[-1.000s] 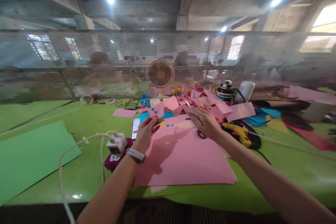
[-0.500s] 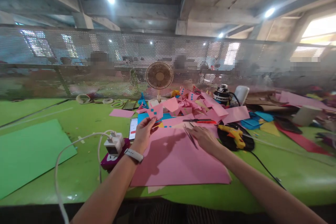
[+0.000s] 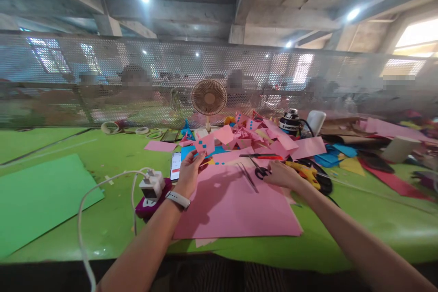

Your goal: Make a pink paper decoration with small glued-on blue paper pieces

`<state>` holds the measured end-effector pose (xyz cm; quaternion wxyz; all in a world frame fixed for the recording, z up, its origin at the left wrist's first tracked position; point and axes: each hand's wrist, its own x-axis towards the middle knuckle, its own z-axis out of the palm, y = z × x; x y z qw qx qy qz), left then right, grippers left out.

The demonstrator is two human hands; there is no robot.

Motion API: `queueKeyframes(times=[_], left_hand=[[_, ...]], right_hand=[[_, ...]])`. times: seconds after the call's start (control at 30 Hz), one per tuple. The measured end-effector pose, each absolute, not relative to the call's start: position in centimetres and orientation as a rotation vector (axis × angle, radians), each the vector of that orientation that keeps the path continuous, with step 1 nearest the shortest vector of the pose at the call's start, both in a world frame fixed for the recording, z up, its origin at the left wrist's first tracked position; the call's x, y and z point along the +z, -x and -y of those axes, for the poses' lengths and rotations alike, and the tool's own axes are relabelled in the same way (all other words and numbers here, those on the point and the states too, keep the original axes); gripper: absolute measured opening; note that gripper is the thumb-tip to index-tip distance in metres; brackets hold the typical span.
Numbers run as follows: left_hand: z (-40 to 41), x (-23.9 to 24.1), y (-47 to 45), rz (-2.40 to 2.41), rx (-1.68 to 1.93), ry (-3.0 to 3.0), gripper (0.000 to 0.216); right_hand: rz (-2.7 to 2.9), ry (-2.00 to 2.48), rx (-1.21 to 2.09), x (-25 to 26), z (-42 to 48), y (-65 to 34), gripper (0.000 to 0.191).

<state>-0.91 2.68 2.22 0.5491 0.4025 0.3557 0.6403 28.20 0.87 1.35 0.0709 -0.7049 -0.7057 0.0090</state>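
Note:
Pinched in my left hand point(image 3: 191, 169) is a small pink paper piece point(image 3: 206, 143) with blue squares on it. My right hand point(image 3: 282, 175) has its fingers curled at the black handle loops of a pair of scissors point(image 3: 260, 172); the fingertips are partly hidden. A pair of metal tweezers point(image 3: 249, 179) lies just left of the scissors on a large pink sheet point(image 3: 236, 214). Beyond the scissors rests a cutter with an orange-red handle point(image 3: 270, 157). A yellow glue gun point(image 3: 310, 176) sits to the right of my right wrist, on a black round pad.
Pink paper scraps point(image 3: 246, 137) are heaped at the back. Left of my left hand are a phone point(image 3: 175, 165) and a white charger point(image 3: 151, 184) with a looping cable. A fan point(image 3: 209, 97), a black bottle point(image 3: 290, 123) and a green sheet point(image 3: 51, 205) stand or lie around.
My right hand has moved right, off the tweezers, and is now at the scissors' handles, uncovering both tools. My left hand still holds the pink piece in nearly the same place.

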Motion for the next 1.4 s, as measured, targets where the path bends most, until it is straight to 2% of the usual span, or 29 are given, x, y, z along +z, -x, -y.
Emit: queueKeyframes(times=[0.23,0.33,0.47,0.6,0.7,0.9,1.0,1.1,1.23,1.4], left_hand=[[-2.8,1.9,1.0,-0.816,1.521,-0.958,0.037],[-2.7,1.8,1.0,-0.820,1.516,-0.945,0.036],[-2.7,1.7,0.9,-0.841,1.505,-0.945,0.035],[-2.8,1.6,0.8,-0.859,1.508,-0.930,0.035],[-2.9,1.6,0.7,-0.851,1.510,-0.905,0.032],[-3.0,1.4,0.6,-0.851,1.492,-0.897,0.028],[-3.1,1.2,0.6,-0.861,1.491,-0.900,0.028],[-3.2,1.1,0.7,-0.868,1.493,-0.914,0.029],[-3.0,1.1,0.8,-0.891,1.481,-0.927,0.029],[-2.9,1.1,0.8,-0.882,1.479,-0.954,0.027]], right_hand=[[2.070,2.142,0.043,1.6,-1.7,-27.7,0.039],[2.101,2.113,0.083,1.8,-2.0,-27.3,0.032],[2.132,2.105,0.267,2.1,-3.2,-27.6,0.020],[2.110,2.071,0.530,2.2,-3.9,-28.3,0.024],[2.072,2.013,0.611,2.2,-3.7,-28.8,0.026],[2.030,2.057,0.356,2.3,-2.8,-29.1,0.019],[2.022,2.124,0.047,2.4,-1.7,-28.6,0.016],[2.023,2.082,-0.195,2.4,-0.6,-27.1,0.022],[2.147,1.983,0.074,1.6,-0.1,-24.5,0.044],[2.164,1.923,0.091,1.3,0.4,-23.6,0.037]])
